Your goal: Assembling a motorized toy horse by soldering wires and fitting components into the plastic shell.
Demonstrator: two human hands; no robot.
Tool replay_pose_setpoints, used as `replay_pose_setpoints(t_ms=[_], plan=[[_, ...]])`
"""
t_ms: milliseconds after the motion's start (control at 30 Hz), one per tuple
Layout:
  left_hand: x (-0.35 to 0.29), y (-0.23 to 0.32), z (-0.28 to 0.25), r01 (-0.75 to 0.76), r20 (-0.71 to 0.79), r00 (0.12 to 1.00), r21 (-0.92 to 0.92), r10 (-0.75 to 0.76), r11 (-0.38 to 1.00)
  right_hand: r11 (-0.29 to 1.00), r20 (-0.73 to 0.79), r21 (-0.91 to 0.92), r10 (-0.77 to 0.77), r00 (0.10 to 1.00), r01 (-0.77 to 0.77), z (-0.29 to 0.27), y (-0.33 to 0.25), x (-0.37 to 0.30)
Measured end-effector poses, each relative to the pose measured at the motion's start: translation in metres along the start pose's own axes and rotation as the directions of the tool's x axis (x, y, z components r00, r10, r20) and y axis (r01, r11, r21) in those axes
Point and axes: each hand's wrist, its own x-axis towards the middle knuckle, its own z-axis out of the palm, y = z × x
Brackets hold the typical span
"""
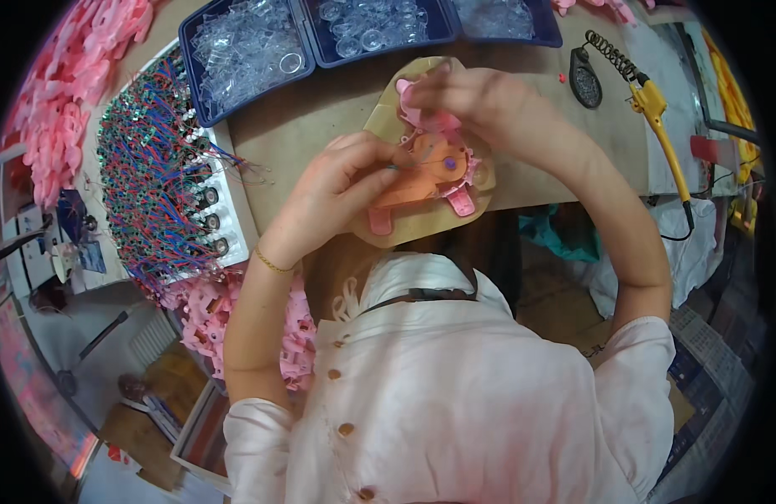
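A pink plastic toy shell half (459,200) lies on a tan padded mat (405,228) in front of me, with an orange-looking inner surface and a small purple round part (449,163) in it. My left hand (347,181) is over the shell's left side, thumb and forefinger pinched on a thin wire (419,163) that runs into the shell. My right hand (455,94) hangs over the shell's far end, close to a pink lobe (404,86). Its fingers are smeared by motion, so whether they hold anything is hidden.
Blue bins (252,63) of clear plastic parts stand at the back. Left lies a white tray (241,181) heaped with wired circuit boards (152,168) and round speakers. Pink shells (47,143) pile at far left. A yellow soldering iron (669,151) rests by its coiled holder (610,50) at right.
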Motion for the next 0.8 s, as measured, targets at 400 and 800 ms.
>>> replay_pose_setpoints(t_ms=[400, 800], plan=[[0.001, 0.004, -0.002, -0.005, 0.026, 1.0, 0.057, 0.004, 0.998, 0.91, 0.19, 0.135, 0.364, 0.912, -0.392, -0.01, -0.011, 0.006], [0.001, 0.0, -0.001, -0.105, -0.005, 0.994, 0.145, 0.107, 0.984, 0.936, 0.153, 0.092, 0.324, 0.934, -0.339, -0.013, -0.017, 0.0]])
